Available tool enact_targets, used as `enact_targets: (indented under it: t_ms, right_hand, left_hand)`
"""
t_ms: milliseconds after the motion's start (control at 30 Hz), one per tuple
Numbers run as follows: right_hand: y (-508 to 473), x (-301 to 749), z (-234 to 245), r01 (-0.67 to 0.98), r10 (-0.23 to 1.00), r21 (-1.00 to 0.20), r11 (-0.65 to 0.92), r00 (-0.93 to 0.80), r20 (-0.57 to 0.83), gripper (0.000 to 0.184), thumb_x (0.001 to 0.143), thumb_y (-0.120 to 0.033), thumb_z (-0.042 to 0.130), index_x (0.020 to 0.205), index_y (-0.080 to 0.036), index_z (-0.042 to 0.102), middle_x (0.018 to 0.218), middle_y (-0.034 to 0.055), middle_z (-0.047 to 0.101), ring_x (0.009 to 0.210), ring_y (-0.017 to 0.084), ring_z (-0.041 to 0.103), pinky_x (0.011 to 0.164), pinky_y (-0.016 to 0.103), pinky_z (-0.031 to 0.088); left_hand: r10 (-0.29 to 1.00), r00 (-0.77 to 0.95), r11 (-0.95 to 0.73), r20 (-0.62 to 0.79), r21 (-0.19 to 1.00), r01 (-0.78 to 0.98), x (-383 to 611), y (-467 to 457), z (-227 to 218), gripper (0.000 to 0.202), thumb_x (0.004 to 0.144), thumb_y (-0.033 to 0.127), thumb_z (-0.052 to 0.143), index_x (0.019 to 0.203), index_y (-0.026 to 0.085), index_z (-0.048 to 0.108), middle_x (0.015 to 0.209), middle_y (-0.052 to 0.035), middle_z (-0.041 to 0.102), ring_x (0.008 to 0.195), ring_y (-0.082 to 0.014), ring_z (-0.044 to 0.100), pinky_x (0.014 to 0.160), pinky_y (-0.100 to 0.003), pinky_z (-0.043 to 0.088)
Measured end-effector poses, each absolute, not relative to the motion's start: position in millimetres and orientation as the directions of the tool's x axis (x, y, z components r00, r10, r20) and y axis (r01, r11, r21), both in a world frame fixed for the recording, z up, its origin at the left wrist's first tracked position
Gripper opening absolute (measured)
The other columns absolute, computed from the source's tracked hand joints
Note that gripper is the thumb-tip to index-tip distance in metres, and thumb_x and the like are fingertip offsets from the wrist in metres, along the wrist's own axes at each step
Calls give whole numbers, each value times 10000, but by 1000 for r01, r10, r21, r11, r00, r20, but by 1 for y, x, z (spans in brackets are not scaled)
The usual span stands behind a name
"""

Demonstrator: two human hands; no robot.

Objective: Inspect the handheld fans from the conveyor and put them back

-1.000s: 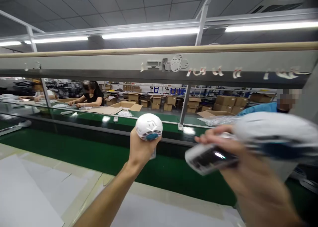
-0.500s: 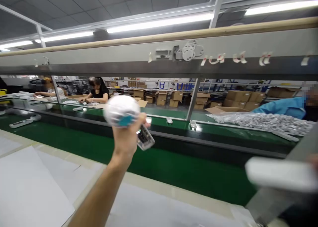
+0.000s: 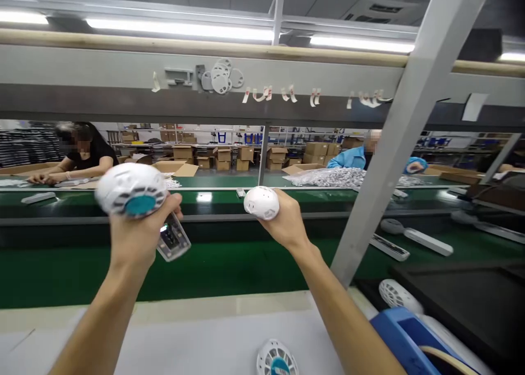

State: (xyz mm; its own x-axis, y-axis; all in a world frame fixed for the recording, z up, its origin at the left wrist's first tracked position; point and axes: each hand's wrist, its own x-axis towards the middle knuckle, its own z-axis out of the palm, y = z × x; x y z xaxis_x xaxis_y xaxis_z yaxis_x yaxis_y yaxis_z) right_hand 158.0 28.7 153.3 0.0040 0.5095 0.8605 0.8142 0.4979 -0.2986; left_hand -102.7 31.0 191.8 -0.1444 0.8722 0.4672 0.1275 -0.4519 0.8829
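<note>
Your left hand (image 3: 137,238) grips a round white plastic fan with a blue middle (image 3: 130,192). Your right hand (image 3: 288,222) grips a plain round white fan (image 3: 261,203) above the green belt (image 3: 229,265).

White slotted fan (image 3: 123,188) with teal hub (image 3: 140,205), plain white dome (image 3: 261,202), dark green belt (image 3: 229,265), blue crate (image 3: 404,337), grey frame (image 3: 394,140)

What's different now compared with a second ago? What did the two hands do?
The right hand dipped low toward the right edge, then rose again; it now holds up a small white fan. The left hand kept its grip on the white fan with the teal hub, drifting leftward in the view. The green belt stayed as it was.
</note>
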Motion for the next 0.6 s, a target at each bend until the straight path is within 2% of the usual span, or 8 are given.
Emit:
enact_targets:
  t_ms: [67, 133, 167, 233, 333, 433, 500, 600]
  right_hand:
    - [31, 157, 151, 796, 669, -478, 370, 128, 732, 285, 724, -278, 734, 992, -185, 709, 1048, 90, 720, 935, 246, 689, 712, 280, 514]
    - [37, 158, 146, 800, 812, -570, 185, 202, 547, 271, 715, -369, 760, 919, -196, 718, 971, 78, 730, 897, 254, 691, 673, 274, 478]
    - [41, 159, 143, 811, 867, -577, 99, 214, 449, 280, 714, -415, 767, 886, -200, 719, 924, 72, 732, 886, 260, 691, 663, 274, 461]
    - [51, 161, 133, 830, 937, -558, -16, 208, 282, 328, 692, -482, 790, 839, -198, 718, 863, 66, 730, 887, 270, 690, 660, 275, 442]
    - [66, 166, 112, 819, 977, -569, -72, 173, 125, 370, 664, -490, 824, 841, -183, 718, 885, 62, 734, 890, 252, 694, 654, 253, 460]
    - [78, 171, 90, 794, 993, -597, -112, 107, -44, 335, 739, -460, 782, 893, -168, 724, 882, 57, 741, 747, 191, 702, 580, 224, 486]
    - [81, 173, 80, 803, 986, -576, -153, 88, -139, 275, 809, -411, 722, 882, -147, 728, 819, 75, 736, 635, 172, 683, 527, 227, 486]
    - [81, 175, 78, 848, 983, -505, -164, 94, -160, 182, 815, -321, 713, 864, -148, 746, 838, 104, 735, 673, 180, 689, 553, 225, 481]
  left_hand:
    - [958, 16, -286, 287, 958, -26, -101, 49, 182, 442, 619, 423, 811, 908, 175, 587, 770, -15, 641, 653, -201, 648, 590, -319, 557]
    - [967, 235, -115, 102, 992, 45, -97, 65, 168, 523, 650, 387, 790, 1073, 182, 561, 892, -52, 671, 783, -237, 680, 688, -356, 565]
    - [949, 309, -93, 55, 990, 109, -94, 72, 160, 535, 688, 379, 758, 1134, 192, 528, 976, -70, 670, 881, -252, 676, 770, -383, 561]
    - [925, 379, -120, 26, 966, 228, -85, 82, 144, 515, 751, 371, 705, 1177, 200, 472, 1136, -103, 634, 1064, -276, 624, 925, -427, 511]
    - [913, 406, -172, 32, 934, 314, -72, 89, 125, 436, 810, 368, 658, 1147, 206, 433, 1265, -125, 584, 1190, -289, 554, 1030, -446, 437]
    - [906, 422, -168, 20, 933, 317, -65, 92, 114, 413, 828, 383, 639, 1139, 203, 434, 1284, -133, 585, 1191, -280, 559, 1018, -421, 447]
    - [900, 436, -167, 14, 935, 314, -64, 96, 107, 445, 841, 412, 615, 1184, 193, 434, 1284, -146, 594, 1180, -268, 577, 989, -392, 470]
    - [886, 465, -175, 5, 930, 324, -63, 107, 92, 525, 839, 432, 586, 1275, 173, 452, 1258, -145, 633, 1141, -250, 614, 934, -353, 499]
